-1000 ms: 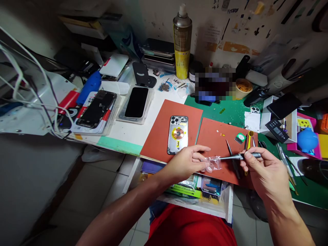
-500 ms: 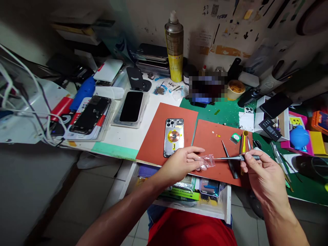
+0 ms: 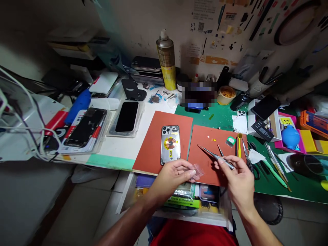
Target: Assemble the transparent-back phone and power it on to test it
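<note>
Near the front edge of the red-brown mats, my left hand [image 3: 179, 173] pinches a small clear plastic bag [image 3: 197, 172]. My right hand [image 3: 234, 169] holds a slim grey metal tool [image 3: 214, 155], its thin tip pointing up and left over the right mat [image 3: 200, 136]. An opened phone [image 3: 170, 145] with a copper coil and yellow tape lies on the left mat [image 3: 150, 147], just beyond my left hand. Part of another thin dark tool [image 3: 220, 150] shows beyond my right fingers.
An open drawer [image 3: 119, 201] with packets sits below the front edge. Two phones [image 3: 126, 117] [image 3: 85, 127] lie on cases at the left. A spray can [image 3: 166, 61] stands behind. Scissors, a yellow tool [image 3: 239, 145], tweezers and a blue air blower [image 3: 291, 136] are at the right.
My right hand has moved left and turned, so the tool's tip now points up and away from the bag. The camera view has shifted slightly.
</note>
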### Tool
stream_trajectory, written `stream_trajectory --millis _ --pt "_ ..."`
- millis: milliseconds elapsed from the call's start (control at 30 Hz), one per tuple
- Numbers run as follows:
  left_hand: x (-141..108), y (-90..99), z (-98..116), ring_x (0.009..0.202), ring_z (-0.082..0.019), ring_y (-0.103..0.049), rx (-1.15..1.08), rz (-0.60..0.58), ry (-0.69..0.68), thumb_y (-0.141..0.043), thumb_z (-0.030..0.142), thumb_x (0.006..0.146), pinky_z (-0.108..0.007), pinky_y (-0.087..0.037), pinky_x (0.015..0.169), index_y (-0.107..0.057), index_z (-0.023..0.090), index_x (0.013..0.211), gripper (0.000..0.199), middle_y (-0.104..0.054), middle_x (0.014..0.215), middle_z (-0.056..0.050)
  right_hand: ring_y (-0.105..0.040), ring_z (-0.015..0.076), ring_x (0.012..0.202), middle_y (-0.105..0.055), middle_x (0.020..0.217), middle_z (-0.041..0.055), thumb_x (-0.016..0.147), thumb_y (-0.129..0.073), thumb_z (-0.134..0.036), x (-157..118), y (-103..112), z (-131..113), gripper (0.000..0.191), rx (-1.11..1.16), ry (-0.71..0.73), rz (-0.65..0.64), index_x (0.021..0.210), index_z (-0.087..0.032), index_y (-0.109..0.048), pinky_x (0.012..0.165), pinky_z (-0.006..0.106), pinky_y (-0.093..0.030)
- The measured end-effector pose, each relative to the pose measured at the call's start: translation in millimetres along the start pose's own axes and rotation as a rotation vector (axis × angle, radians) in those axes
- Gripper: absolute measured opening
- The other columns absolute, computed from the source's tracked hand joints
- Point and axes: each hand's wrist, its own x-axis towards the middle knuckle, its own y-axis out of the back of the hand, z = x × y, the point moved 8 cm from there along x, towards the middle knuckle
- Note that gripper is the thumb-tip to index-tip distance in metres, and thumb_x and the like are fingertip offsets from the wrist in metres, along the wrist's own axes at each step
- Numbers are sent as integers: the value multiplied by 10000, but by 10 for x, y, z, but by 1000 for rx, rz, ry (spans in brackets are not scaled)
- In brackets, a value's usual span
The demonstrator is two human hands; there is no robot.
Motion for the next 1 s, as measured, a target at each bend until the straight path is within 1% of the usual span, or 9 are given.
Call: stream_trajectory --millis 167,267,500,567,633,700,767,867,1000 --pt "-89 8 -132 973 -232 -788 -6 57 -85 -860 415 810 -358 -612 898 -710 181 889 289 -835 987 -90 -765 240 886 -786 963 82 955 -746 -343 -192 -160 -97 154 -225 244 73 1025 -209 -724 814 383 -631" --pt "-135 40 -147 988 -243 -780 81 112 -134 -825 405 838 -369 -600 917 -706 180 888 259 -830 976 -95 -729 251 907 -779 960 87 966 -721 -269 -232 -204 -145 72 -341 380 39 1017 -219 -735 872 418 -592" --pt "-116 65 -148 980 -235 -777 81 185 -171 -801 405 859 -364 -599 932 -699 184 906 249 -821 962 -77 -677 297 982 -767 1023 127 1000 -652 -193 -289 -259 -235 136 -483 507 -30 1107 -215 -734 918 488 -530" --pt "-94 37 -181 952 -227 -777 55 175 -158 -808 422 853 -354 -605 908 -696 182 902 270 -817 934 -70 -687 283 1004 -765 1054 118 1014 -632 -204 -321 -281 -337 162 -430 504 -103 1148 -220 -722 922 465 -550" --pt "-86 3 -214 920 -216 -773 67 160 -153 -814 429 849 -338 -604 882 -699 180 902 280 -813 916 -64 -709 245 969 -764 1057 94 1030 -622 -236 -345 -355 -389 172 -293 405 -278 1175 -231 -714 855 385 -584" --pt "-98 -31 -236 917 -214 -771 86 136 -159 -810 424 852 -329 -601 872 -704 181 913 272 -812 922 -64 -720 206 886 -760 1004 68 1034 -629 -268 -377 -429 -400 134 -137 260 -440 1115 -238 -732 762 312 -584" --pt "-132 -55 -223 953 -220 -772 146 111 -185 -793 398 871 -327 -597 886 -721 187 958 239 -818 966 -66 -705 181 796 -747 916 46 1029 -645 -274 -401 -443 -416 109 -56 178 -499 1004 -235 -744 710 283 -560" --pt "-229 -73 -142 1032 -224 -767 370 91 -255 -742 352 926 -331 -576 951 -761 223 1037 172 -823 1069 -54 -689 175 773 -730 877 39 1030 -630 -231 -455 -418 -474 111 -42 207 -538 983 -228 -731 716 286 -546" --pt "-410 -119 -103 1099 -221 -750 584 36 -312 -680 351 994 -328 -540 1014 -778 272 1012 127 -820 1122 -26 -679 193 824 -721 914 49 1022 -601 -148 -647 -357 -572 133 -99 328 -622 1052 -232 -701 741 313 -547"
